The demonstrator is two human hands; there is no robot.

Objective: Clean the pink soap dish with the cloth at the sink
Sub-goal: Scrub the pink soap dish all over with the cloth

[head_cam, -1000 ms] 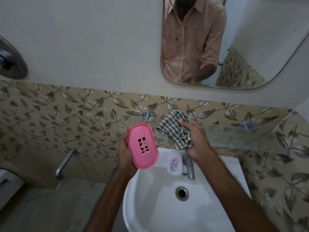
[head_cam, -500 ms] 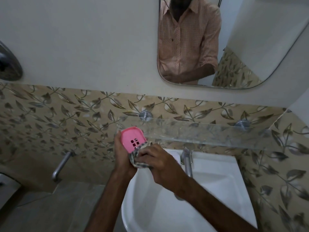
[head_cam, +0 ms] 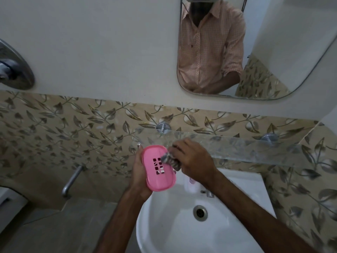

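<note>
Soap dish: the pink soap dish point(head_cam: 158, 168) is held up over the left rim of the sink point(head_cam: 175, 232), tilted so its slotted face points at the camera.
Left grip: the left hand point(head_cam: 139, 172) wraps the dish's left long edge and back, closed firmly on it.
Right grip: the right hand point(head_cam: 193, 159) is bunched shut on the checked cloth point(head_cam: 170, 160), pressing it to the dish's upper right, beside the drain slots.
Handling, dish: judged light, rigid plastic; probably slippery if wet, and likely to crack or chip if dropped into the basin.
Where to hold: the long edges and the back look best, leaving the face and slots free for wiping.
Handling, cloth: soft and limp, so it should push into the slots and rim groove.
Edges: the glass shelf point(head_cam: 255, 148) runs just behind the right knuckles; the tap point(head_cam: 208, 193) sits below the right forearm.
Open room: the basin below and the space to the left are free, so wiping strokes seem safest downward and leftward, away from the shelf.
</note>
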